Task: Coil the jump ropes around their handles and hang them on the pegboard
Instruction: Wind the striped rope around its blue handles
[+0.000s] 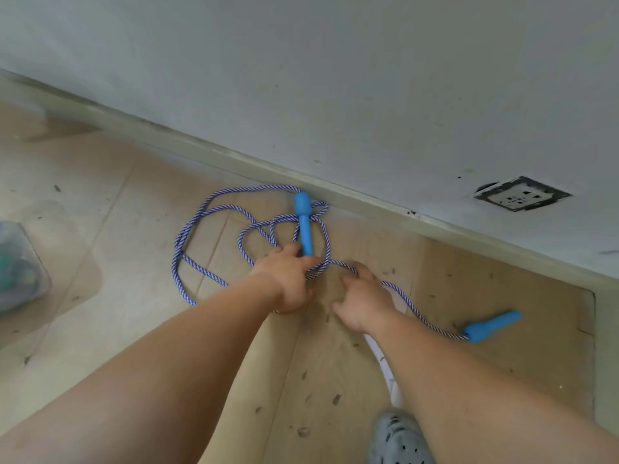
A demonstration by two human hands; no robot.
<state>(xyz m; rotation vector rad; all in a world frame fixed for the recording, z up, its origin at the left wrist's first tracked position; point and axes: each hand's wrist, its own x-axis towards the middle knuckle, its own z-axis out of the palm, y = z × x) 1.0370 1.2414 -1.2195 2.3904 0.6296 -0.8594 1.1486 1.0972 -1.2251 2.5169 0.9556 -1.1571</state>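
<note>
- Your left hand (288,279) clamps the near handle (304,226) and crossing strands; your right hand (361,304) curls round the rope (178,244).
- Loops lie crossed on the floor (100,195) by the wall (335,78): pulling now may knot them.
- The far handle (492,324), lying apart, may drag and snag.

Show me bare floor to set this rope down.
Bare cardboard between the baseboard and the loose handle; bare tiles between the rope loops and the plastic bin. Crowded: the tangle round the upper handle, left hand and right hand.
</note>
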